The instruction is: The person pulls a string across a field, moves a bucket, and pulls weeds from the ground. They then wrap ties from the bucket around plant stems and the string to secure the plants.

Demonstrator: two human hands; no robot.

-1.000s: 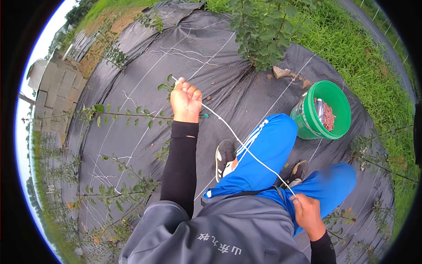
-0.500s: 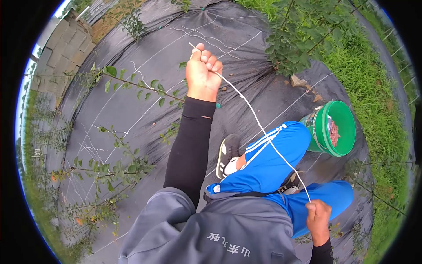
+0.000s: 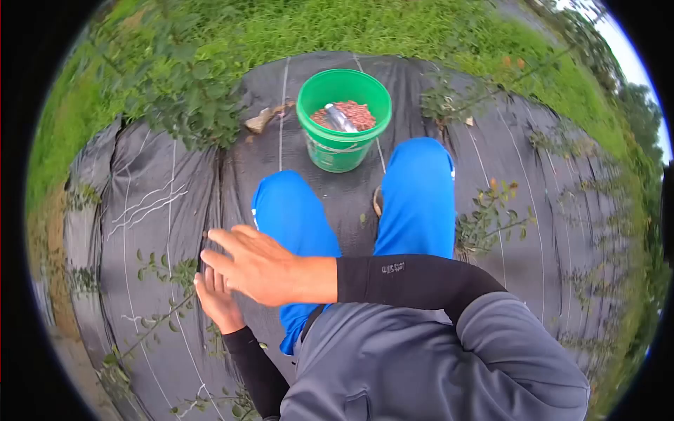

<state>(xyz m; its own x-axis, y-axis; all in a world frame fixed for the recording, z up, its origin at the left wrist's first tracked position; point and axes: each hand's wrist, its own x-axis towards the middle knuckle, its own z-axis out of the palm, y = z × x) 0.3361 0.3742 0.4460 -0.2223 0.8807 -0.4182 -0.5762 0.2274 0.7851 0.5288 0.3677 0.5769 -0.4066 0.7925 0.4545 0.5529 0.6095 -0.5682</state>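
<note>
1. Head view – your right hand (image 3: 261, 268) reaches across your body toward your left side, fingers spread and nearly flat, palm turned down; it grips nothing.
2. Your left hand (image 3: 216, 303) lies just under and behind the right one, largely covered by it. The fingers that show are stretched out and pressed close to the right palm – whether anything sits between the two hands you cannot tell.
3. Both hands hover over the black ground sheet (image 3: 168, 210), just beside your left knee (image 3: 288, 210) in blue trousers.
4. A thin leafy twig (image 3: 158, 316) runs along the sheet right beside your left hand, near the fingertips but not clearly touching them.
5. A green bucket (image 3: 342, 112) stands upright on the sheet ahead of your knees, well apart from both hands. It holds reddish-brown pellets, with a silvery scoop or bottle lying on top of them.
6. A leafy bush (image 3: 175, 91) grows left of the bucket, and grass (image 3: 393, 31) borders the far edge of the sheet.
</note>
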